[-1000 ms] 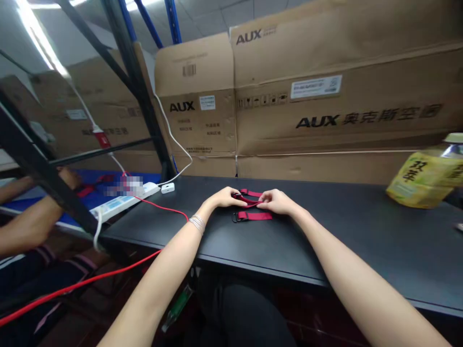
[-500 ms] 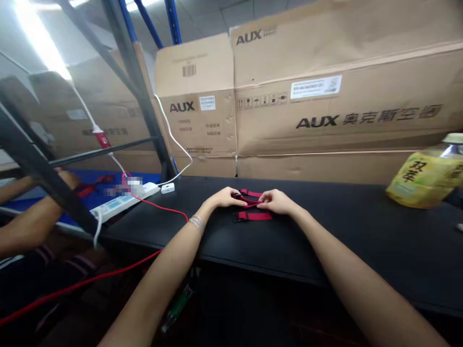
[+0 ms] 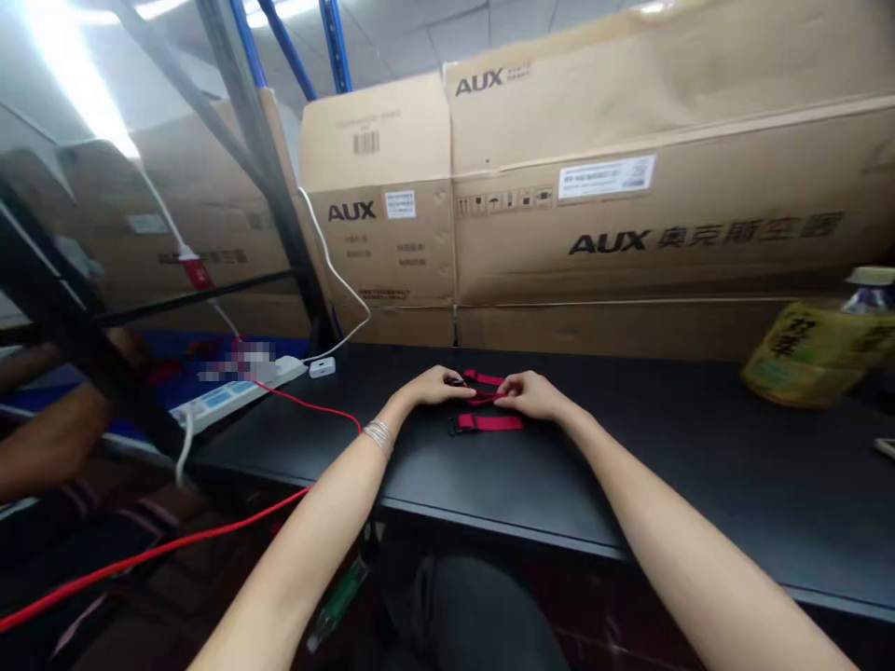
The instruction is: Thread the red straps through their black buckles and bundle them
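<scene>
A red webbing strap (image 3: 490, 422) with black metal rings lies on the black table (image 3: 629, 466), folded into loops. My left hand (image 3: 434, 385) pinches the strap's left end, fingers curled over a black ring. My right hand (image 3: 528, 396) pinches the strap a little to the right, fingers closed on the webbing. Both hands rest on the tabletop, almost touching each other. A silver bracelet (image 3: 379, 435) sits on my left wrist.
Large AUX cardboard boxes (image 3: 629, 205) wall off the table's far edge. A white power strip (image 3: 230, 396), a white adapter (image 3: 323, 367) and a red cable (image 3: 308, 406) lie at the left. A yellow-labelled bottle (image 3: 815, 349) stands far right. Another person's arm (image 3: 56, 438) works at left behind a black shelf post.
Both hands have stayed on the strap with hardly any movement. The view has tilted slightly, shifting everything a little down.
</scene>
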Motion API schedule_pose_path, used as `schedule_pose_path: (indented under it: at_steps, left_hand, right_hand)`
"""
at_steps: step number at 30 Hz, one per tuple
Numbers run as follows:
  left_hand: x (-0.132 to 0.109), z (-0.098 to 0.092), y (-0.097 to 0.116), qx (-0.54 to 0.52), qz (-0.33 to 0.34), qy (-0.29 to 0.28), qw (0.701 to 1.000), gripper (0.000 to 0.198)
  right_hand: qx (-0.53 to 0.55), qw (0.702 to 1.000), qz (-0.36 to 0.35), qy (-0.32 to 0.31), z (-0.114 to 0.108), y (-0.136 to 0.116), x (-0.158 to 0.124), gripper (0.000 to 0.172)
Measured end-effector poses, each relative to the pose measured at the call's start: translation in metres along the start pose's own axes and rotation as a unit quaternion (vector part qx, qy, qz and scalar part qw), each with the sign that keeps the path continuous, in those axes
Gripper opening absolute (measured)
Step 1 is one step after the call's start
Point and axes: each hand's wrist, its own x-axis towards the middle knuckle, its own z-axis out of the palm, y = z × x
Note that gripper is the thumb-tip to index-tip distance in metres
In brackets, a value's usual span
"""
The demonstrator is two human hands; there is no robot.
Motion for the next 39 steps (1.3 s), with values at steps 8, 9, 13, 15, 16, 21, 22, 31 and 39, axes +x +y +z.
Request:
schedule_pose_path:
  at_steps: [8,9,13,15,16,21,22,31,39]
  left_hand:
    - [0.006,0.003,-0.005,-0.016,-0.033,0.021,0.999,0.066]
    - [0.007,0.003,-0.005,-0.019,-0.036,0.025,0.999,0.067]
    - [0.007,0.005,-0.005,-0.03,-0.028,0.041,0.998,0.068]
    - [0.005,0.006,-0.004,-0.039,-0.014,0.051,0.998,0.066]
    - [0.004,0.007,-0.003,-0.045,-0.009,0.057,0.997,0.064]
    - [0.002,0.007,-0.003,-0.058,-0.009,0.097,0.994,0.06]
    - [0.002,0.007,-0.003,-0.058,-0.013,0.1,0.993,0.06]
    - [0.003,0.006,-0.005,0.027,0.016,0.141,0.99,0.048]
    - [-0.015,0.001,0.039,0.032,0.093,0.263,0.96,0.028]
  right_hand:
    - [-0.004,1.0,-0.005,0.014,0.0,-0.002,-0.001,0.02]
    - [-0.005,1.0,-0.007,0.022,0.0,-0.002,-0.001,0.02]
    - [-0.006,0.994,-0.019,0.111,0.0,-0.003,0.0,0.018]
    - [-0.002,0.986,-0.018,0.163,0.0,-0.002,0.0,0.016]
    - [-0.001,0.983,-0.016,0.18,-0.001,-0.002,0.0,0.016]
    - [-0.001,0.99,-0.007,0.144,-0.002,0.004,-0.002,0.014]
    - [-0.002,0.991,-0.008,0.135,-0.002,0.005,-0.002,0.017]
    - [-0.012,0.988,-0.002,0.156,0.0,0.005,-0.001,0.015]
    - [-0.027,0.978,-0.09,0.185,-0.004,-0.032,-0.019,0.015]
